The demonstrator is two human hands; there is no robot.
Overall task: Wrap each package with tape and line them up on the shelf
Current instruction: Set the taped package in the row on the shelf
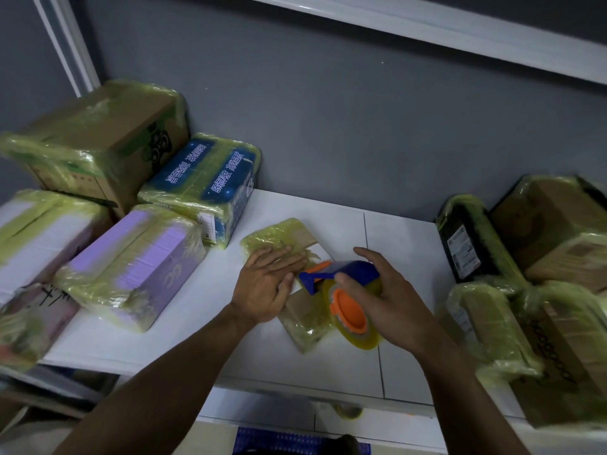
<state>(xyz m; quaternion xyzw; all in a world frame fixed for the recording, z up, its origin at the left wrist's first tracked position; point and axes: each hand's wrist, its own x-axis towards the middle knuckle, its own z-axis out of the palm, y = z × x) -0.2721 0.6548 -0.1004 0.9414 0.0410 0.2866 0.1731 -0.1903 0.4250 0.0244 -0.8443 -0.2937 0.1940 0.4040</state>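
While my left hand (267, 285) lies flat on the package (290, 236), its fingers (285, 252) straight and close together to press the tape down, my right hand (389, 303) grips the dispenser (349, 307), fingers (368, 256) curled round the roll. The two hands are just beside each other. The package is a flat cardboard parcel lying mid-shelf (328, 366), with yellowish tape over both ends and a bare strip between them. Wrapped boxes crowd the shelf to the left (141, 267) and right (558, 231), apart from it. I judge that the thin parcel may slide or lift with the pull if my flat hand eases off. Slack tape could also wrinkle or stick to itself, and the blade sits close to my left fingertips.
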